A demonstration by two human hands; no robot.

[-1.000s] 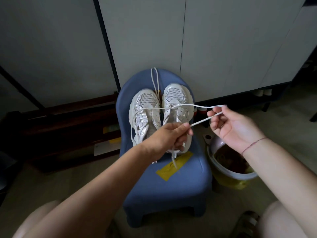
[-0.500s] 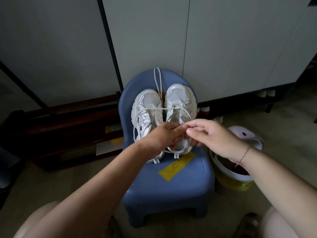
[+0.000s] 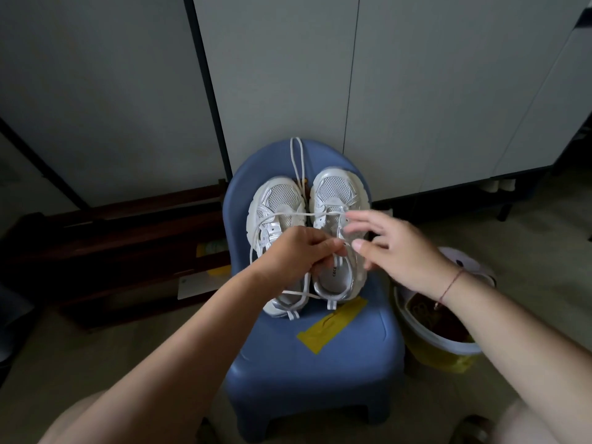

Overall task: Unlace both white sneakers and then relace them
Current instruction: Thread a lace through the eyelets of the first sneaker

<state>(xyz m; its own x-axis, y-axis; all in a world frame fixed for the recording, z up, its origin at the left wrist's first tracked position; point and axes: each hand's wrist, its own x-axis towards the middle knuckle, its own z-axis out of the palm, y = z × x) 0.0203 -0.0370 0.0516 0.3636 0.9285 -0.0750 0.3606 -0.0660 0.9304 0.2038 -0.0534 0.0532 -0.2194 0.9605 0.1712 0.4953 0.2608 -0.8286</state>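
Note:
Two white sneakers stand side by side, toes away from me, on a blue plastic chair [image 3: 320,357]. A white lace [image 3: 298,214] runs across from the left sneaker [image 3: 277,203] to the right sneaker [image 3: 336,190]. My left hand [image 3: 296,251] hovers over the shoes' middle and pinches the lace between thumb and fingers. My right hand [image 3: 397,248] is over the right sneaker with fingers spread and blurred, holding nothing I can see. Another lace [image 3: 297,161] lies up the chair back between the toes.
A strip of yellow tape [image 3: 333,325] is stuck on the seat. A white bucket [image 3: 439,334] with dark contents stands on the floor right of the chair. Grey cabinet doors [image 3: 288,75] rise behind, with a dark wooden rack [image 3: 128,238] at the left.
My right hand came in from the far right with the lace, met my left hand, then let go and spread its fingers. My left hand keeps its pinch.

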